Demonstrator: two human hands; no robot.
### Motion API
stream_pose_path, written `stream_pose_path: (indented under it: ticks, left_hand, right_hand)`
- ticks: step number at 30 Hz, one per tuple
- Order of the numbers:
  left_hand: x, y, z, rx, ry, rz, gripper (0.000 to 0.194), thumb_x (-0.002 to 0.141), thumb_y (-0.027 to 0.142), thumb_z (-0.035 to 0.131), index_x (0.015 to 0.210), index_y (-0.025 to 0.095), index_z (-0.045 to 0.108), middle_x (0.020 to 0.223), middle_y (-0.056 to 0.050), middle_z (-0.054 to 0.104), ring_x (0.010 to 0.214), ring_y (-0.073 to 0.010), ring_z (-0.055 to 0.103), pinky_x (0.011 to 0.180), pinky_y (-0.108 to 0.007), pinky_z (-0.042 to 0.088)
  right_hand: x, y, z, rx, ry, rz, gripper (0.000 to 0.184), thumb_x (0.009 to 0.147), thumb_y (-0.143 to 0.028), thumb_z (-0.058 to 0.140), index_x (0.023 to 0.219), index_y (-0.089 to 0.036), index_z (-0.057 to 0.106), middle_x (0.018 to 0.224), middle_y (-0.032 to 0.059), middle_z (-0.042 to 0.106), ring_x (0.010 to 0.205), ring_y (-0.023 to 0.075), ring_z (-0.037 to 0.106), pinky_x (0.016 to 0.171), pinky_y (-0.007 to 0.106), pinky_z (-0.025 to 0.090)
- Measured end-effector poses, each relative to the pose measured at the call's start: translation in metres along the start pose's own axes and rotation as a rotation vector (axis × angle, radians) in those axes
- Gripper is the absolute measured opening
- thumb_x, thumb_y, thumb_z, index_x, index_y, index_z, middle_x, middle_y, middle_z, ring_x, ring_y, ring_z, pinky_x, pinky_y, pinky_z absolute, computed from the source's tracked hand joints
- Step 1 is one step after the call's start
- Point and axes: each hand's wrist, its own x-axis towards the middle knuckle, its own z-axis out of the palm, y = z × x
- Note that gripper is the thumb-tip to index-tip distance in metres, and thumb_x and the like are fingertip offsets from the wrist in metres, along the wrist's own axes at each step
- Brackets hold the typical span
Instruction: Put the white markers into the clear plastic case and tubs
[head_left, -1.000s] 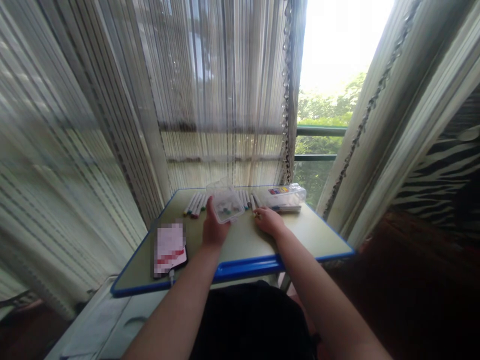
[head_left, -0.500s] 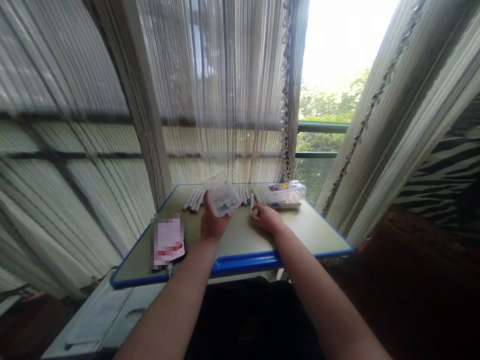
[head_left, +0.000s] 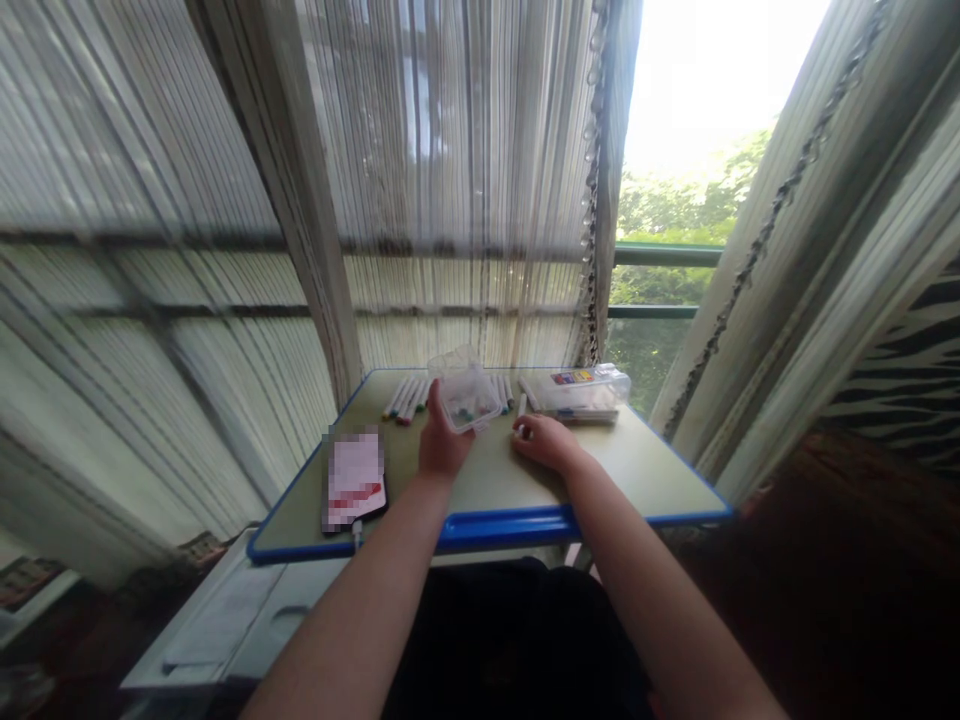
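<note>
My left hand (head_left: 446, 440) is closed round a small clear plastic box (head_left: 472, 398), tilted and raised over the table, its lid (head_left: 455, 360) standing up at the back. Some small coloured bits show at the bottom of the box. To the right, my right hand (head_left: 551, 442) rests low at the tabletop with its fingers curled on a white marker (head_left: 523, 404), which points away from me. White markers (head_left: 409, 398) lie in a row on the table left of the box, and further markers (head_left: 501, 388) lie behind it, partly covered.
A clear plastic case (head_left: 589, 390) with a coloured label lies at the table's back right. A phone (head_left: 356, 480) with a blurred screen and a cable lies at the left. The table (head_left: 510, 525) has a blue rim. Striped curtains (head_left: 465, 200) hang behind it.
The whole view has shifted, so everything sits a little further right. Both hands keep nearly the same pose; the fingers of my right hand have curled slightly more at the marker.
</note>
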Motion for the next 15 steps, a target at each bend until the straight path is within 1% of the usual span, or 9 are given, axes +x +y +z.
stream_pose_path:
  ticks: [3, 6, 10, 12, 13, 15]
  left_hand:
    - [0.0003, 0.0006, 0.0002, -0.033, 0.007, -0.016, 0.106, 0.060, 0.028, 0.078, 0.143, 0.023, 0.013, 0.123, -0.017, 0.058, 0.111, -0.0307, 0.058, 0.089, -0.046, 0.049]
    - [0.0003, 0.0017, -0.0006, -0.009, 0.017, -0.043, 0.106, 0.060, 0.029, 0.079, 0.143, 0.024, 0.014, 0.123, -0.017, 0.059, 0.110, -0.0313, 0.059, 0.088, -0.047, 0.049]
    - [0.0005, 0.0014, -0.0011, 0.016, 0.011, -0.036, 0.106, 0.061, 0.029, 0.078, 0.143, 0.022, 0.012, 0.124, -0.019, 0.057, 0.112, -0.0315, 0.058, 0.087, -0.047, 0.049]
    - [0.0008, 0.0004, -0.0005, 0.002, 0.014, -0.024, 0.106, 0.061, 0.030, 0.078, 0.143, 0.022, 0.012, 0.125, -0.019, 0.056, 0.113, -0.0309, 0.057, 0.088, -0.046, 0.049]
    - [0.0010, 0.0000, -0.0001, -0.005, 0.018, -0.020, 0.106, 0.061, 0.031, 0.078, 0.143, 0.022, 0.012, 0.126, -0.019, 0.056, 0.113, -0.0306, 0.057, 0.088, -0.046, 0.049]
    - [0.0014, -0.0008, 0.0007, -0.019, 0.029, -0.011, 0.105, 0.061, 0.032, 0.078, 0.143, 0.023, 0.012, 0.127, -0.019, 0.055, 0.113, -0.0302, 0.057, 0.089, -0.045, 0.049]
  right_hand:
    - [-0.0008, -0.0007, -0.0003, 0.045, -0.016, -0.056, 0.030, 0.075, -0.030, 0.060, 0.104, -0.022, 0.066, 0.096, 0.0040, 0.067, 0.080, 0.0154, 0.061, 0.074, 0.024, 0.044]
    - [-0.0012, -0.0007, -0.0001, 0.057, -0.040, -0.081, 0.032, 0.075, -0.024, 0.059, 0.106, -0.022, 0.066, 0.098, 0.0045, 0.066, 0.082, 0.0156, 0.061, 0.076, 0.024, 0.044]
    - [-0.0010, -0.0015, 0.0008, 0.052, -0.044, -0.109, 0.027, 0.078, -0.023, 0.056, 0.104, -0.023, 0.066, 0.100, 0.0049, 0.065, 0.080, 0.0154, 0.061, 0.077, 0.025, 0.044]
    - [0.0003, -0.0027, 0.0014, 0.072, -0.008, -0.124, 0.026, 0.082, -0.024, 0.054, 0.105, -0.022, 0.064, 0.100, 0.0057, 0.065, 0.081, 0.0156, 0.062, 0.077, 0.025, 0.045]
    - [0.0013, -0.0034, 0.0016, 0.089, 0.029, -0.121, 0.025, 0.084, -0.025, 0.053, 0.106, -0.021, 0.063, 0.100, 0.0062, 0.066, 0.082, 0.0156, 0.062, 0.077, 0.025, 0.045]
    - [0.0032, -0.0043, 0.0010, 0.137, 0.147, -0.097, 0.025, 0.087, -0.026, 0.050, 0.108, -0.020, 0.062, 0.098, 0.0074, 0.067, 0.079, 0.0149, 0.063, 0.077, 0.026, 0.046]
